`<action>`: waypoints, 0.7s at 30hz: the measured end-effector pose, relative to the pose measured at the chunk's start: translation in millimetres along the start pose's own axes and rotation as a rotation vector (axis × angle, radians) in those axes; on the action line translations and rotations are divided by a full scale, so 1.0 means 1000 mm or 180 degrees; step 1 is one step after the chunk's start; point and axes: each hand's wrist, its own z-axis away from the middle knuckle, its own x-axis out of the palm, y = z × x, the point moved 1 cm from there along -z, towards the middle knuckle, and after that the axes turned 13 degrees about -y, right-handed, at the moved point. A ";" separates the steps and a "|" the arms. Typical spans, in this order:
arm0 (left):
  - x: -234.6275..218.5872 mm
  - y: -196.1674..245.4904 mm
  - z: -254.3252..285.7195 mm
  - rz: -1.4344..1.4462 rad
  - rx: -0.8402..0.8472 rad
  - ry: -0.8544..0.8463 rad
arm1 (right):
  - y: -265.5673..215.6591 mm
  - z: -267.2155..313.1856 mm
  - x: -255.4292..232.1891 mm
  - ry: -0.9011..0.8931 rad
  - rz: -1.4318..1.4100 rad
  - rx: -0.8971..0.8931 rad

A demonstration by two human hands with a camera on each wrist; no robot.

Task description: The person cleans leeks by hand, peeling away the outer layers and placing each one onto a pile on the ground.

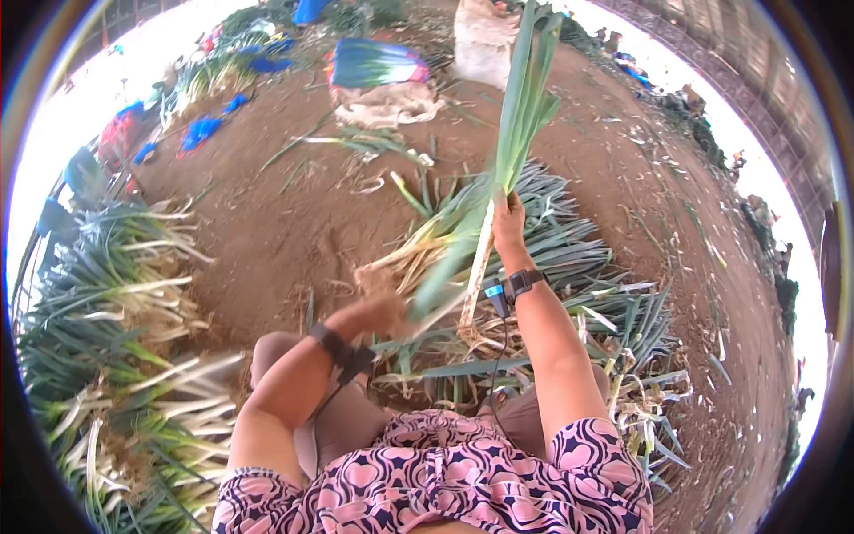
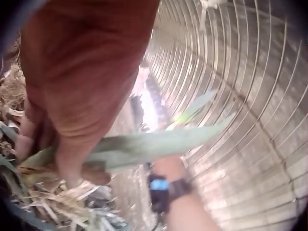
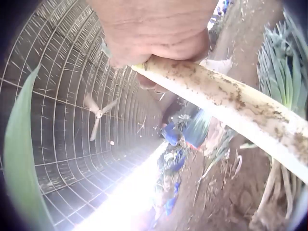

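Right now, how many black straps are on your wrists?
2. One strap is just behind the left hand. The other strap is just behind the right hand, which holds a leek. Neither is hidden.

Brown bare-earth ground (image 1: pixel 294 214) before my folded legs, heaped green-and-white leeks (image 1: pixel 133 294) on my left, a fanned pile of blue-green leeks (image 1: pixel 560 222) ahead, crumpled tan sacking (image 1: pixel 387 105) farther off.
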 end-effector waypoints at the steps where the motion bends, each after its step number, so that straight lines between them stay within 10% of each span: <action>1: 0.011 0.010 0.004 -0.0503 -0.0004 -0.0380 | -0.012 -0.007 -0.011 0.0019 0.0115 -0.0123; 6: 0.097 -0.075 -0.052 -0.2343 -0.0038 -0.2314 | -0.062 -0.036 -0.035 -0.0106 -0.0084 -0.0477; 9: 0.075 -0.026 -0.043 -0.1172 -0.0958 -0.2387 | -0.090 -0.032 -0.025 -0.0508 -0.0351 -0.0366; 11: 0.052 -0.028 -0.066 -0.1528 0.0836 -0.0051 | -0.089 -0.021 -0.010 -0.0800 -0.0668 -0.0270; 13: 0.011 0.022 -0.059 -0.0085 0.1282 0.1503 | -0.078 0.002 0.012 -0.0998 -0.0141 -0.0239; 18: -0.059 0.067 -0.019 0.2680 0.2626 0.2395 | -0.023 0.077 0.073 -0.1183 0.1144 0.0276; 21: -0.070 0.039 -0.025 0.2867 0.2168 0.2968 | 0.022 0.104 0.093 -0.1381 0.1777 -0.0134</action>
